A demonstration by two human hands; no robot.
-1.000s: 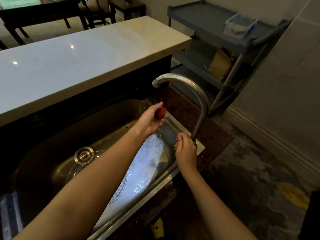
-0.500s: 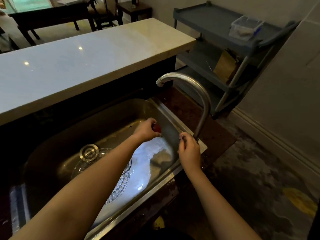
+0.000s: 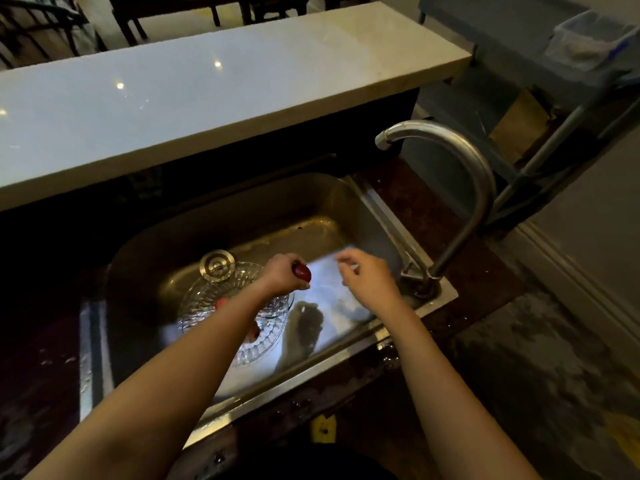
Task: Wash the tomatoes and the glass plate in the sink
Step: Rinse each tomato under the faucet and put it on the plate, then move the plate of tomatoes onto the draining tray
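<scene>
My left hand point(image 3: 282, 275) holds a small red tomato point(image 3: 302, 272) low over the steel sink point(image 3: 242, 216), just right of the drain. A cut-glass plate point(image 3: 211, 303) lies on the sink floor under my left forearm, which hides much of it. Bits of red show at the forearm's edges over the plate, likely another tomato point(image 3: 220, 303). My right hand point(image 3: 369, 277) hovers over the sink's right side, left of the tap handle, fingers loosely apart and holding nothing. No water runs from the curved tap point(image 3: 460, 161).
A pale stone counter point(image 3: 207, 91) overhangs the sink at the back. The drain cover point(image 3: 217, 265) sits behind the plate. A grey shelf cart point(image 3: 519, 64) with a clear tub point(image 3: 588, 39) stands at the back right. Dark wet countertop surrounds the sink.
My left hand has lowered the tomato from under the spout down into the sink. My right hand has let go of the tap handle and moved left over the basin.
</scene>
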